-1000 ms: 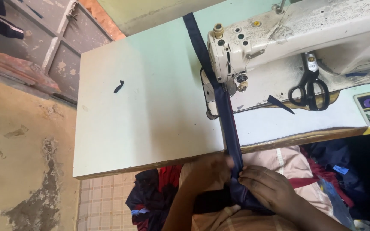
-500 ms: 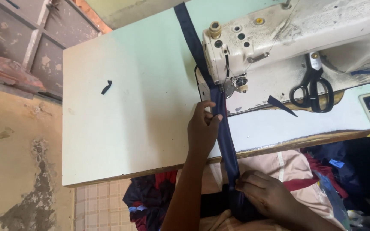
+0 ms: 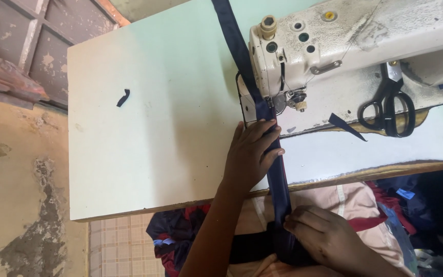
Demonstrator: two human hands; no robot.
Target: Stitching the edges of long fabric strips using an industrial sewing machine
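Change since earlier frames: left hand [image 3: 251, 156] has come up off the table edge and now lies near the needle; right hand [image 3: 329, 238] has stayed low, below the table edge.
Scrap: small dark offcut [image 3: 123, 97] lies alone on the pale green table [image 3: 155, 128], well apart from both hands.
Left hand: fingers [image 3: 262, 134] flat and spread, pressing the navy strip [image 3: 279, 177] down just before the presser foot [image 3: 272, 105]; nothing gripped.
Strip: runs from the far table edge, under the sewing machine [image 3: 355, 46] head, beneath the left fingertips, over the near edge to the lap.
Right hand: fingers curled, pinching the strip against the dark cloth in the lap; how tight, cannot tell.
Scissors: black pair [image 3: 388, 105] rests on the machine bed, away from both hands.
Risk (judgement): left fingertips sit very near the needle; if the feed pulls the strip forward they could ride in with it.
Risk (judgement): uneven tension between the two hands could skew the strip off the seam line.
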